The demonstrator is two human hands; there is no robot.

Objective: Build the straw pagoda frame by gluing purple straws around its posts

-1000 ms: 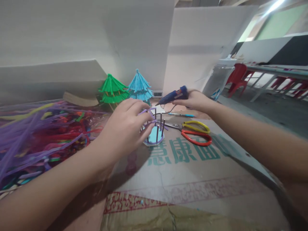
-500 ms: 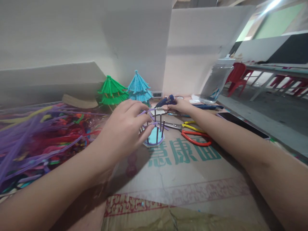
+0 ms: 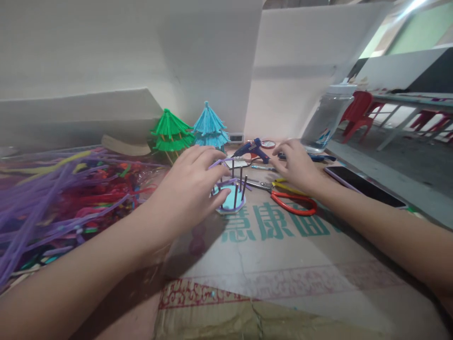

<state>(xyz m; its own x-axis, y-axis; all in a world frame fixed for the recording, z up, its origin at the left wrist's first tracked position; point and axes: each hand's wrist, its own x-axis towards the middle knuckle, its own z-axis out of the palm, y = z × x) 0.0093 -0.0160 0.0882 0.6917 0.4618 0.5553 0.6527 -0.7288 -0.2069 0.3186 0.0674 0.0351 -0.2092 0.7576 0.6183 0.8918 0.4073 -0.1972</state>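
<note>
- L hand (image 3: 193, 184): fingers curved round L side of small model, thumb & index tips a little apart; purple strip (image 3: 220, 161) runs by fingertips. Can't tell if it's gripped, as the hand hides part of it.
- R hand (image 3: 292, 163): fingers spread, nothing held; it's above the yellow handle of the scissors, just R of the glue gun.
- Small model (image 3: 231, 197): mid-board, by L fingertips; pale blue base w/ purple edging, dark upright posts (image 3: 236, 196).
- Scissors (image 3: 266, 187): just R of model, 1 yellow & 1 red handle, blades twd model.
- Glue gun (image 3: 247, 148): behind scissors, nozzle pointing L.
- Pen (image 3: 262, 167): btwn gun & scissors.
- Green roofed model (image 3: 171, 132) & blue roofed model (image 3: 209, 127): side by side, behind L hand.
- Pipe cleaners (image 3: 81, 189): mixed heap, far L, mostly purple/red.
- Phone (image 3: 366, 186): dark screen up, R of R hand.
- Clear bottle (image 3: 325, 120): behind phone.
- Cardboard (image 3: 283, 283): under model & scissors, green lettering.
- Red chair (image 3: 358, 115): R bkgd.
</note>
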